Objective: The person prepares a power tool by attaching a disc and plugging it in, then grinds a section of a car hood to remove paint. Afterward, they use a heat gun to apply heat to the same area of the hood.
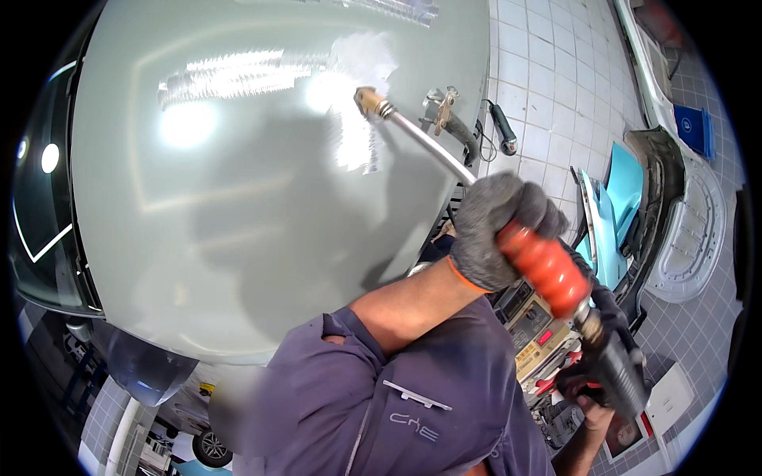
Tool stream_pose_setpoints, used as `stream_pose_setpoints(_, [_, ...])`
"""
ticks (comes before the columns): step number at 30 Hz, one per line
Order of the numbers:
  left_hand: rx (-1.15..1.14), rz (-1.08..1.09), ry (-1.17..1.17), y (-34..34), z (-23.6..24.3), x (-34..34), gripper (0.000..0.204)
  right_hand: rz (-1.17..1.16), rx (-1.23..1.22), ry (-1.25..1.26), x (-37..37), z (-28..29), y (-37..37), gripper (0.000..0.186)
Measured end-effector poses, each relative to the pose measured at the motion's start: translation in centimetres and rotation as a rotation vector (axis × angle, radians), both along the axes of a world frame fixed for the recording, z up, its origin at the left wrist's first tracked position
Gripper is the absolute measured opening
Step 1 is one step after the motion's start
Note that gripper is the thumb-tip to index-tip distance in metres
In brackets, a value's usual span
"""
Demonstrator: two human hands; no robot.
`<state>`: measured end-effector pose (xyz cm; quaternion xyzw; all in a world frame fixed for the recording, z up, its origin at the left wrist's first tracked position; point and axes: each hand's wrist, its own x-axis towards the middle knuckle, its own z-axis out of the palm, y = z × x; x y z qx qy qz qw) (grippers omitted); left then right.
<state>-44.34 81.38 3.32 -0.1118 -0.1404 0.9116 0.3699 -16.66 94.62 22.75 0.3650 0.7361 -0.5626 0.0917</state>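
A slide hammer (432, 147) with a metal shaft slants across the car's grey-green body panel (238, 262). Its brass-coloured tip (370, 101) is at a sanded, bare-metal patch (361, 67); whether it is fixed there I cannot tell. My left hand (496, 230), in a grey glove with an orange cuff, is closed around the tool at the front end of its ribbed orange grip (552, 270). Blurred at the lower right, my right hand (583, 385) in a dark glove is closed at the black rear handle (623, 381), which partly hides it.
A metal clamp-like tool with a grey handle (460, 135) lies at the panel's right edge. On the tiled floor is a corded angle grinder (502, 127). Turquoise panels (611, 214) and a dark bumper (663, 174) stand farther right. A beige machine (536, 329) is beside me.
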Motion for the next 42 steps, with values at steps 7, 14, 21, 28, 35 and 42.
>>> stream_pose_setpoints(7, [-0.171, -0.187, -0.134, -0.7, 2.5, 2.1, 0.036, 0.073, 0.286, 0.175, 2.1, 0.7, 0.8, 0.066])
stream_pose_setpoints(14, [-0.44, -0.263, -0.221, -1.7, 2.5, -0.4, 0.025, -0.254, -0.067, 0.125, 2.8, -2.0, -0.8, 0.083])
stream_pose_setpoints(21, [-0.334, -0.2, -0.229, -1.9, 0.9, -0.5, 0.034, -0.242, -0.116, 0.171, 2.3, -2.6, -0.4, 0.067])
stream_pose_setpoints(28, [-0.393, -0.205, -0.295, -2.4, 1.8, -1.2, 0.032, -0.286, -0.142, 0.157, 2.7, -1.4, -0.8, 0.075])
stream_pose_setpoints(35, [-0.518, -0.276, -0.314, -3.0, 1.4, -2.3, 0.021, -0.315, -0.124, 0.116, 1.6, -1.3, -1.8, 0.054])
stream_pose_setpoints(42, [-0.471, -0.206, -0.242, -2.8, 1.3, -2.1, 0.024, -0.304, -0.182, 0.147, 1.6, -2.0, -1.3, 0.056])
